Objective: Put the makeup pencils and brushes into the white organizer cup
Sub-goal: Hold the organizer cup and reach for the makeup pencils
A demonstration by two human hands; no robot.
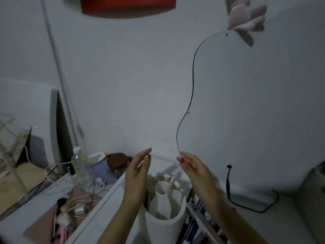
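1. Left hand [136,170]: raised above the cup, fingers straight and together, thumb apart. We see nothing held in it; the grip is wide and empty.

2. Right hand [194,169]: raised opposite, palm turned toward the left one, fingers loosely extended, also empty. We judge both hands are poised over the cup between moves, either freshly released or about to reach for another item.

3. White organizer cup [164,223]: stands directly below and between our forearms, near the frame's bottom edge. Its inner dividers split it into compartments; a few pale sticks or handles rise from the far ones, too blurred for us to identify.

4. Makeup pencils and brushes: a row of dark slim pieces [198,215] lies just right of the cup in what seems a rack or tray; a brush with a dark head [60,201] and a pink-handled tool [62,233] lie in the open compartment [40,231] to the left, among tangled cables [82,199]. We judge these remain to be collected.

5. Surface: a white desk or dresser top [102,208], crowded at the left with a clear bottle [76,160], a blue box [103,171] and a brown-lidded jar [117,162].

6. Room: dim, pale wall [114,85]; a wavy-edged mirror [246,103] at right, a pink soft ornament [246,16] at its top, a black cord [228,184] below.
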